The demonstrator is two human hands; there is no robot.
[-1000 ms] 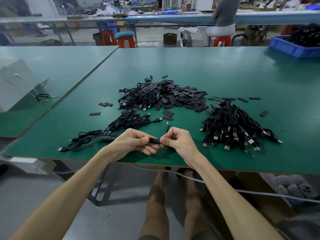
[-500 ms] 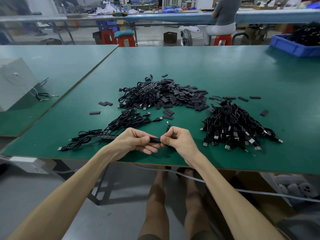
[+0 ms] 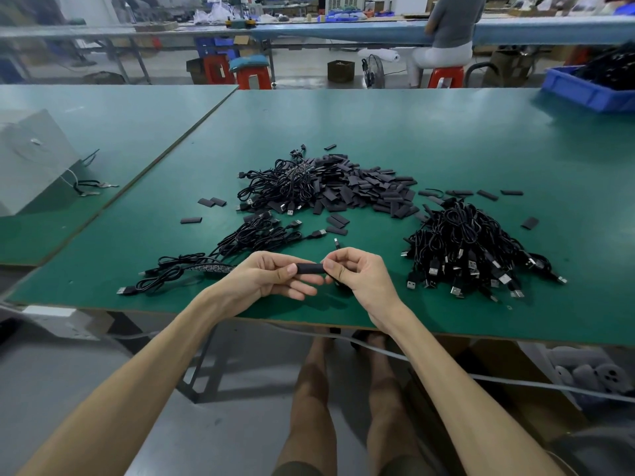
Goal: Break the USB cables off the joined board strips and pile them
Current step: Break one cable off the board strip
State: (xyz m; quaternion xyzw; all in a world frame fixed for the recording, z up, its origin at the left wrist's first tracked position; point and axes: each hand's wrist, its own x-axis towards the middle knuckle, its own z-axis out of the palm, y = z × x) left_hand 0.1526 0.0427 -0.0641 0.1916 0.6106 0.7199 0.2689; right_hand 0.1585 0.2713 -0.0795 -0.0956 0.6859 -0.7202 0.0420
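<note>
- Left hand [image 3: 268,278]: fingers and thumb curled, pinching the left end of a short black piece [image 3: 310,268], held just over the near edge of the green surface [image 3: 446,139].
- Right hand [image 3: 360,276]: fingers curled, pinching the right end of the same piece. A small plug tip [image 3: 336,242] shows just above its fingers.
- Left of the hands: a patterned board strip [image 3: 214,268] lies flat, with black USB cables [image 3: 254,235] running from it toward the centre.
- Right of the hands: a cable pile [image 3: 464,249], many plugs pointing toward the near edge.
- Beyond, centre: a heap of black pieces [image 3: 371,190], with tangled cables [image 3: 275,187] on its left side and stray pieces scattered around it.
- Far right corner: a blue bin [image 3: 580,92].
</note>
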